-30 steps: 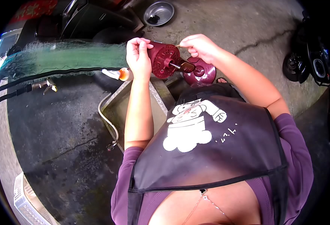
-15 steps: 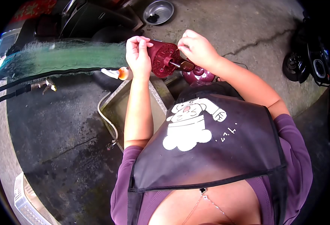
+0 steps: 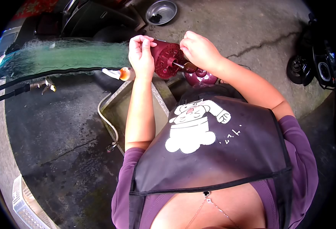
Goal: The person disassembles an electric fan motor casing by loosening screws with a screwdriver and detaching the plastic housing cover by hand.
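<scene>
A dark red drum-shaped machine part (image 3: 161, 57) faces me, its round end pierced with holes and a metal shaft sticking out of the centre. Beside its left side is my left hand (image 3: 141, 55), thumb and fingers pinched together; what lies between them is too small to make out. My right hand (image 3: 198, 49) is closed near the upper right of the drum's rim, its fingertips pressed together with their content hidden. Below that hand a glossy maroon rounded part (image 3: 201, 78) shows. Green fine-meshed netting (image 3: 72, 57) stretches leftward from behind my left hand.
A black bar (image 3: 53, 73) runs below the netting, near an orange-and-white object (image 3: 123, 73). A concrete basin (image 3: 158, 95) lies under my forearms, with a pale hose (image 3: 109, 121) beside it. A metal bowl (image 3: 161, 12) stands on the floor; a black wheeled vehicle (image 3: 309, 68) is at right.
My right hand has shifted slightly left, closer to the drum's rim. My left hand stays almost where it was, still pinched.
</scene>
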Available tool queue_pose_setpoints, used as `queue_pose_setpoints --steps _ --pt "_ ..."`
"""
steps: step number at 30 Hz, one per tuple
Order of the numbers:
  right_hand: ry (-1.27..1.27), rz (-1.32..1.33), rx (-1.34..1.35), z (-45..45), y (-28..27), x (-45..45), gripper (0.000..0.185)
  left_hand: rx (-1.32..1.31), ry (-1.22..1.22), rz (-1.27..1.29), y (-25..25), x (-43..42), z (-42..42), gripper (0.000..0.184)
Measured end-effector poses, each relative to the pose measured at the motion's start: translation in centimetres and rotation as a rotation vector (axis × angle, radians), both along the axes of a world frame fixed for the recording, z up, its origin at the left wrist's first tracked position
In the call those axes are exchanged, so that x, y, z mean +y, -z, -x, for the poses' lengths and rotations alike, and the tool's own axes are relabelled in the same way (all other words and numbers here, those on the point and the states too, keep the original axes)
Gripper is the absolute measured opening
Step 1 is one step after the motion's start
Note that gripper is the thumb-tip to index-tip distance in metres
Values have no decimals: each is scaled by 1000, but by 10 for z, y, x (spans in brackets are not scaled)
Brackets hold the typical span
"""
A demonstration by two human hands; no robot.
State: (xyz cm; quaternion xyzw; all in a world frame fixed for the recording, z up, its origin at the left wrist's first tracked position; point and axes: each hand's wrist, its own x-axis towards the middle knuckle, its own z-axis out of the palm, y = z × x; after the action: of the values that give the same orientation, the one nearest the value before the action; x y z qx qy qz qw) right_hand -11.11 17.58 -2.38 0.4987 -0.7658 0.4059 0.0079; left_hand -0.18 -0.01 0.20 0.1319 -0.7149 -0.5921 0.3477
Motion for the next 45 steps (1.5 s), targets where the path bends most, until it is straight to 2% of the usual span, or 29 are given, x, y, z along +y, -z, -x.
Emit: queue_pose_setpoints --steps 2,4,8,10,13,17,19,20,22,26,28,29,31,35,37,38,40,41,43,44,45 --pt "8 -27 38 -1 1 0 9 -2 2 8 0 0 0 2" --pt "-70 44 262 -5 0 3 11 -9 -3 5 0 0 0 2" --pt "-96 118 261 -3 1 13 10 -24 24 -27 1 -1 -2 4" --pt "10 226 -92 -2 7 13 8 -12 8 -21 0 0 -1 3" --pt "16 179 -232 5 14 12 8 -5 -5 -8 0 0 0 2" --pt "-7 160 -196 1 19 7 8 -7 -1 -5 0 0 1 2" --pt "-29 96 26 -2 20 6 8 -4 2 -10 1 0 0 2" --pt "-29 97 25 -3 20 6 8 -1 3 -14 1 0 0 2" --pt "7 87 -208 -5 20 5 9 -13 -11 -3 -1 1 -1 2" --pt "3 151 -379 -3 38 6 10 -11 -15 -17 1 2 -1 1" --pt "-33 77 -734 -3 38 8 11 -11 -18 -10 1 1 -1 1" --pt "-30 80 -736 -3 37 9 11 -13 -21 -4 1 1 -1 1" --pt "-40 -8 -1047 -3 22 11 8 -6 -11 -4 1 2 -1 2" --pt "1 18 -1002 -5 13 6 8 -49 0 -8 0 2 -2 4" --pt "47 41 -651 -6 24 -1 8 -47 0 -12 0 2 -3 4" --pt "48 45 -654 -8 31 -4 8 -40 -2 -18 0 2 -3 4" --pt "2 152 -1139 -11 41 -8 6 -38 0 -5 1 2 -3 3" --pt "3 154 -1141 -13 45 -8 6 -33 0 5 1 1 -3 3" --pt "-27 252 -1423 -19 44 -6 5 -31 2 7 0 2 -4 4" --pt "-14 199 -1507 -17 42 -3 7 -28 3 7 0 2 -4 4" --pt "-14 202 -1509 -17 47 -2 7 -29 5 10 0 2 -4 4"
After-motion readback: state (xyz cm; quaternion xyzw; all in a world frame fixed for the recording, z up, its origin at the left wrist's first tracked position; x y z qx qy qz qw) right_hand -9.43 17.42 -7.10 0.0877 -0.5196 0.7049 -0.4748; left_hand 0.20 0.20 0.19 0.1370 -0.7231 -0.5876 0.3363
